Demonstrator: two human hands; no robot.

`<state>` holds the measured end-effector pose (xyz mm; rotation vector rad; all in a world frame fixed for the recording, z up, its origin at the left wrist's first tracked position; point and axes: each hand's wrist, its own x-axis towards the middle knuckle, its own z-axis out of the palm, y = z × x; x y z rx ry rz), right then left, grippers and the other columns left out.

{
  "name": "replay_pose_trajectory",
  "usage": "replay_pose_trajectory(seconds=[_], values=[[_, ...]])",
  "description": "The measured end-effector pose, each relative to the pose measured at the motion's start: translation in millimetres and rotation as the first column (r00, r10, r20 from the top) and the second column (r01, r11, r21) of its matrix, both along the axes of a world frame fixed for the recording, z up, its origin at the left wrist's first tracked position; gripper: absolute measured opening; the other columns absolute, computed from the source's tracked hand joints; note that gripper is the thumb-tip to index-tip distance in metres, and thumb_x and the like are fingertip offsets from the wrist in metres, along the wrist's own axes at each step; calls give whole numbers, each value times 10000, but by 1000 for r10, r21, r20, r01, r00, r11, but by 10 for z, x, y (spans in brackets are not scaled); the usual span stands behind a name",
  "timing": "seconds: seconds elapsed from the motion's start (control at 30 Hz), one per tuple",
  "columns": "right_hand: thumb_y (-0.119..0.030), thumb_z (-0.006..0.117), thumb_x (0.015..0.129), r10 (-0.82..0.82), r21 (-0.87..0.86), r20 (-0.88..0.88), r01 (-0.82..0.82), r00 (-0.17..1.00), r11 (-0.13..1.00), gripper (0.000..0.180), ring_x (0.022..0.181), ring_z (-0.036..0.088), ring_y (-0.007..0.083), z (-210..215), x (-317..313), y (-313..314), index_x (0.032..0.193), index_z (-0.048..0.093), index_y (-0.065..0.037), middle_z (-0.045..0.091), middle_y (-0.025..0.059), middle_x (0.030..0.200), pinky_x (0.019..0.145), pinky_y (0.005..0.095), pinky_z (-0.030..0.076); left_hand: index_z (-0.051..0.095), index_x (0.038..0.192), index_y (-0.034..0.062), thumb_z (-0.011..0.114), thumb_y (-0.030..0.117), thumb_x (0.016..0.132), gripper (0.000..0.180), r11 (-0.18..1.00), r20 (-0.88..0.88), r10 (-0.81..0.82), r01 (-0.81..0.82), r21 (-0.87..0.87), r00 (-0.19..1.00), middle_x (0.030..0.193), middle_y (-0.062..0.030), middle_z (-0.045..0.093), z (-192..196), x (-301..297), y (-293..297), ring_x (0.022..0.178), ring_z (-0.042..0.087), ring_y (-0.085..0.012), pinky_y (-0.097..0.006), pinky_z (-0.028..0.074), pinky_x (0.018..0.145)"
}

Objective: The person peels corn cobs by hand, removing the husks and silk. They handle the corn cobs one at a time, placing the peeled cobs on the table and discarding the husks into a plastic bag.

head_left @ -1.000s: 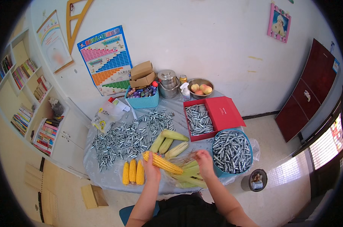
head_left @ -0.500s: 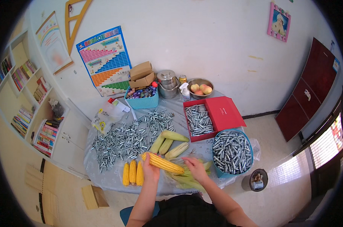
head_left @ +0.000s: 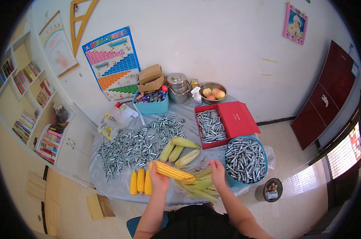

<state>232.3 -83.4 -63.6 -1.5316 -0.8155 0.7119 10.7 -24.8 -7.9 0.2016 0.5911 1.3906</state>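
Note:
A bare yellow corn cob [head_left: 174,172] lies tilted across the front of the table area, with my left hand [head_left: 159,180] wrapped round its left end. My right hand [head_left: 217,173] is off to the right of the cob, fingers pinched together over the loose green husks [head_left: 202,186]. Whatever is in that pinch is too small to name. Beside my left hand, several peeled corn cobs [head_left: 141,181] stand in a row on the cloth. Several ears of corn still in pale green husk [head_left: 185,142] rest just beyond the held cob.
Small metal cylinders [head_left: 128,149] are heaped on the table's left. More fill a red box [head_left: 239,121] and a blue tub [head_left: 244,184] at the right. Behind stand a light-blue basket [head_left: 152,106], steel pots [head_left: 179,96], a spray bottle [head_left: 196,98] and a fruit bowl [head_left: 206,84]. A bin [head_left: 264,194] is on the floor.
My right hand has moved slightly right and up, away from the cob's tip. My left hand keeps its hold on the cob, nearly unmoved. The whole view has shifted slightly.

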Motion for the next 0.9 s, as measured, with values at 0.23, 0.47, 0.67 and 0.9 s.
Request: replay_pose_trajectory(seconds=[0.23, 0.47, 0.67, 0.9], values=[[-250, 546, 866, 374, 29, 342, -407, 862, 913, 243, 652, 559, 226, 264, -120, -178, 792, 584, -22, 562, 99, 658, 626, 316, 433, 534, 945, 75, 507, 350, 900, 279, 999, 39, 2, 0, -46, 999, 921, -82, 571, -50, -38, 52, 908, 543, -246, -426, 432, 877], [-250, 554, 868, 395, -76, 428, -403, 813, 912, 253, 600, 554, 200, 393, -183, -222, 776, 583, -17, 555, 91, 646, 580, 335, 433, 525, 962, 82, 505, 352, 901, 278, 999, -23, 21, -22, -44, 1000, 922, -93, 567, -90, -11, 70, 897, 542, -270, -411, 439, 861], [-220, 501, 921, 107, 77, -260, -90, 960, 993, 242, 592, 489, 73, 176, 144, -37, 788, 594, -40, 525, -10, 648, 521, 247, 398, 510, 994, 69, 484, 364, 904, 309, 996, 58, 76, -73, -60, 995, 935, -118, 565, -134, -101, 107, 882, 543, -280, -417, 441, 843], [-307, 471, 932, 459, -64, -406, -525, 790, 849, 291, 614, 452, 67, 197, -135, -148, 960, 620, -58, 525, -6, 724, 567, 218, 397, 532, 969, 62, 465, 377, 898, 331, 999, 179, 29, -24, -31, 984, 953, -137, 572, -99, -111, 113, 889, 542, -287, -446, 427, 852]])
